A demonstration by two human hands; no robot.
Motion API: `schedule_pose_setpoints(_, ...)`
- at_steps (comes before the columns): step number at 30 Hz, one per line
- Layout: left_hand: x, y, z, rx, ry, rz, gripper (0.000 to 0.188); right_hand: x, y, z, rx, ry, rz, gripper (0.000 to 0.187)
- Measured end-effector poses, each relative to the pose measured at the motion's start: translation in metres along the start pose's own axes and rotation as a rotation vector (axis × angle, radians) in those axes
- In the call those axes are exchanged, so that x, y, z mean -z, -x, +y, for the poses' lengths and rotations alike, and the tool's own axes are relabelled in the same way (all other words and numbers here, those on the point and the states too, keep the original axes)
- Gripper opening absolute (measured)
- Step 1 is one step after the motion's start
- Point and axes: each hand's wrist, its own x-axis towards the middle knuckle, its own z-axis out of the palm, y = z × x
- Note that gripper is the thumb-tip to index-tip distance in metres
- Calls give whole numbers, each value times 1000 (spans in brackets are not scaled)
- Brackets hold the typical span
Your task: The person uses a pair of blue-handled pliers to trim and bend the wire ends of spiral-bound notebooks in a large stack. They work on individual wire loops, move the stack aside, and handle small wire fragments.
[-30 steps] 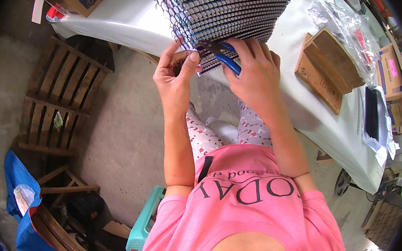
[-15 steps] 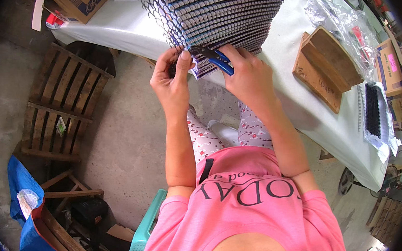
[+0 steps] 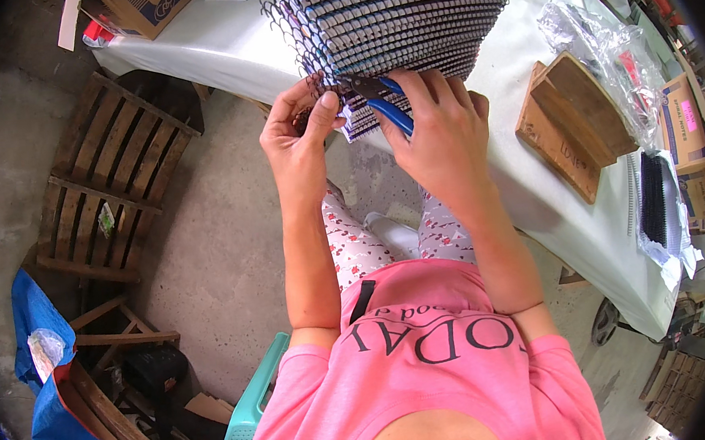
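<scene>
A tall stack of spiral-bound notebooks (image 3: pixel 409 15) with black coil bindings stands at the table's near edge. At its lower left corner my left hand (image 3: pixel 296 141) pinches the end of a black coil between thumb and fingers. Dark curly bits show behind that thumb, too small to make out. My right hand (image 3: pixel 446 139) grips blue-handled cutting pliers (image 3: pixel 394 116), their handles spread apart. The dark jaws point left, close to my left fingertips at the coil end. Whether the jaws touch the coil is hard to see.
The white-covered table (image 3: pixel 526 169) runs to the right. On it are a wooden angled holder (image 3: pixel 569 131), clear plastic wrap (image 3: pixel 586 45) and a black coil bundle (image 3: pixel 652 195). A cardboard box (image 3: pixel 137 7) sits far left. A slatted wooden chair (image 3: pixel 106 176) stands left.
The plier handles have spread and my right fingers have opened out around them. My left hand stays at the stack's corner, shifted very slightly. The stack looks moved a little to the right.
</scene>
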Motion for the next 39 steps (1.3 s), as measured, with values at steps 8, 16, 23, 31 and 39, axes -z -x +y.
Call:
schedule_pose_setpoints(8,-2,-1,0,-32,-93,2,23,-2,-1,-4,-8,-85,-13,35)
schedule_pose_setpoints(16,-8,0,0,-47,-151,87,21,-8,1,7,-89,-214,-160,36)
schedule_pose_setpoints(23,-1,0,2,-28,-36,79,29,7,-6,3,-13,-53,33,42)
schedule_pose_setpoints(31,8,-6,10,60,-29,-98,30,10,-7,-4,-3,7,23,44)
schedule_pose_setpoints(39,-1,-7,7,52,4,-1,24,5,-8,-4,-3,9,1,42)
